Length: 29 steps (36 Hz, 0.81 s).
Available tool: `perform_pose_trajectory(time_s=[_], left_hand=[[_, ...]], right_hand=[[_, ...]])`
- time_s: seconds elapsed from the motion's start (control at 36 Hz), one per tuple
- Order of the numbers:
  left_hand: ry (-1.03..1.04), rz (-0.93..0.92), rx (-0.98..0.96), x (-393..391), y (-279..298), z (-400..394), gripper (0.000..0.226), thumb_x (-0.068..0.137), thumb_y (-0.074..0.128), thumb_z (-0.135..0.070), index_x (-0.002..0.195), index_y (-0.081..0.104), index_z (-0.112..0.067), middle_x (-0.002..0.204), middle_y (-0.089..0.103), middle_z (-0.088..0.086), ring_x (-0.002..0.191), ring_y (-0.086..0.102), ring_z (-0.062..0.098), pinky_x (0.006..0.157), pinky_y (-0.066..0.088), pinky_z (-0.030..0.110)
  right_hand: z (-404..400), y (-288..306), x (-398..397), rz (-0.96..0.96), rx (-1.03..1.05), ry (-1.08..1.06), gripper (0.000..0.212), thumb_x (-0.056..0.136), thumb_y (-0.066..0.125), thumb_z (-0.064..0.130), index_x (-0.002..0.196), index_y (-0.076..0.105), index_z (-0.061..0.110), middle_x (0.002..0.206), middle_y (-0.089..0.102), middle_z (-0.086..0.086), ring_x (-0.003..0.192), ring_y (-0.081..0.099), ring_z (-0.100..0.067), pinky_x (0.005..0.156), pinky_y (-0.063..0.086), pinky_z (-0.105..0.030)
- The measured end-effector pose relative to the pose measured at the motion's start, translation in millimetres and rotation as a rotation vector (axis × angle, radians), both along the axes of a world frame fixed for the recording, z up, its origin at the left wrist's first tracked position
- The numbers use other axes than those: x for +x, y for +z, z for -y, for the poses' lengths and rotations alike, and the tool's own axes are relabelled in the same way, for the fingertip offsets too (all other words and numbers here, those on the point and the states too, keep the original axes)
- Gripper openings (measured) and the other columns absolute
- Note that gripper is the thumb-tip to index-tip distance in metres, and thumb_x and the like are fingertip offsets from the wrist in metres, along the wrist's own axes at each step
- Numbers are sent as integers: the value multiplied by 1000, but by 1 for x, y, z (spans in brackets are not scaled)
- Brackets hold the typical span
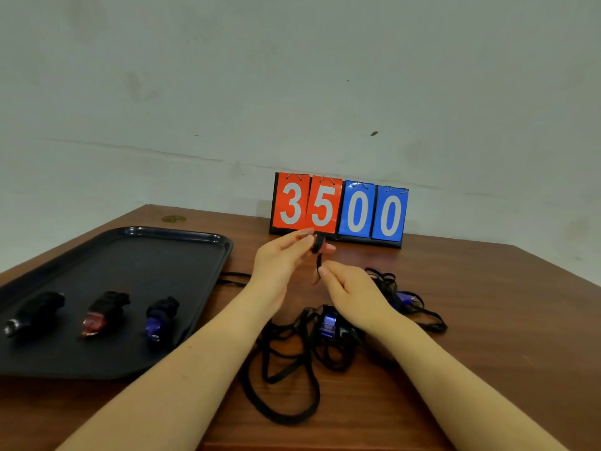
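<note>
winding black cord (319,263) into a small coil (318,243), held above the table (487,304) just in front of the scoreboard (340,209). left hand (279,258) pinching the coil between thumb and fingertips; right hand (351,291) pinching the loose strand just below. soft, light, limp, probably quick to unravel or snag on the tangled pile (292,353) beneath; best gripped close to the coil, strand taut.

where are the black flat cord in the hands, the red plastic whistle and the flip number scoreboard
black flat cord (319,262): head view, taut vertical stretch
red plastic whistle (93,324): head view, clear red body
flip number scoreboard (322,206): head view, red 5 card
</note>
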<state>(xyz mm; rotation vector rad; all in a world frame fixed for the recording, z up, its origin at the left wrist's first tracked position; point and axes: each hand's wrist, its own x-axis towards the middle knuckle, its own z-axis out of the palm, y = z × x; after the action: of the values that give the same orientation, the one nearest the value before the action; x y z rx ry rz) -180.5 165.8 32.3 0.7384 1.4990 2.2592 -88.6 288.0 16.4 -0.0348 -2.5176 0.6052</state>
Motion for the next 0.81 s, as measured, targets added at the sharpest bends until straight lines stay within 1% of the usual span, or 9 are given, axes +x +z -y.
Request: perform_pose_trajectory(time_s=[0.08,0.14,0.25,0.31,0.42,0.56,0.64,0.75,0.81], left_hand=[[175,-300,-204,0,-2,-1,25,92,63,-22,116,68,-23,108,69,-10,99,60,-2,79,42,10],[248,-499,-330,-1,-4,-2,26,92,62,-22,118,67,-24,105,67,-14,97,59,-4,73,40,5],[291,-620,-445,-2,-7,-3,30,92,62,-23,122,65,-24,112,66,-12,101,57,-1,78,37,4],[292,-598,-434,-4,-6,-1,30,92,61,-22,122,65,-23,114,67,-9,104,58,1,84,38,9],[197,-520,-376,-1,-1,0,28,92,62,-21,120,66,-24,107,67,-13,103,60,1,90,46,17],[50,-445,-324,4,2,0,28,92,62,-21,119,68,-24,109,69,-9,101,64,4,79,53,13],[-22,-418,-304,6,5,2,26,92,62,-21,117,68,-26,108,70,-9,101,65,4,78,53,14],[-229,-197,-121,12,8,4,25,93,60,-13,117,67,-15,110,72,5,103,69,15,89,55,27],[-291,-103,-21,14,11,4,22,93,58,-10,113,68,-13,109,73,7,103,69,18,86,56,27]], right_hand=[[1,1,2,26,88,24,29,102,39,30,86,61,20,68,57,8,68,55,-7,66,46,-28],[2,1,2,36,97,44,27,102,40,29,87,61,19,70,58,7,69,56,-7,67,47,-30],[4,4,1,-27,-84,24,23,100,44,23,83,58,25,72,57,10,69,53,-1,63,39,-15],[3,8,3,-78,-195,-6,23,99,44,20,81,58,21,72,56,5,66,52,-6,63,39,-20],[-2,12,5,-158,-326,-58,23,99,44,18,83,61,17,80,62,-2,76,55,-14,71,44,-29],[-7,14,5,-214,-343,-105,22,99,46,19,83,60,23,79,61,4,76,55,-5,68,42,-13],[-13,17,7,-280,-374,-126,16,97,51,20,85,62,22,80,63,5,77,56,-1,67,43,-9],[-15,19,9,-314,-413,-104,17,97,54,24,83,64,24,79,67,5,77,60,-7,71,49,-21],[-12,20,8,-315,-457,-77,19,97,53,23,82,64,24,70,65,11,68,58,-2,65,46,-21]])
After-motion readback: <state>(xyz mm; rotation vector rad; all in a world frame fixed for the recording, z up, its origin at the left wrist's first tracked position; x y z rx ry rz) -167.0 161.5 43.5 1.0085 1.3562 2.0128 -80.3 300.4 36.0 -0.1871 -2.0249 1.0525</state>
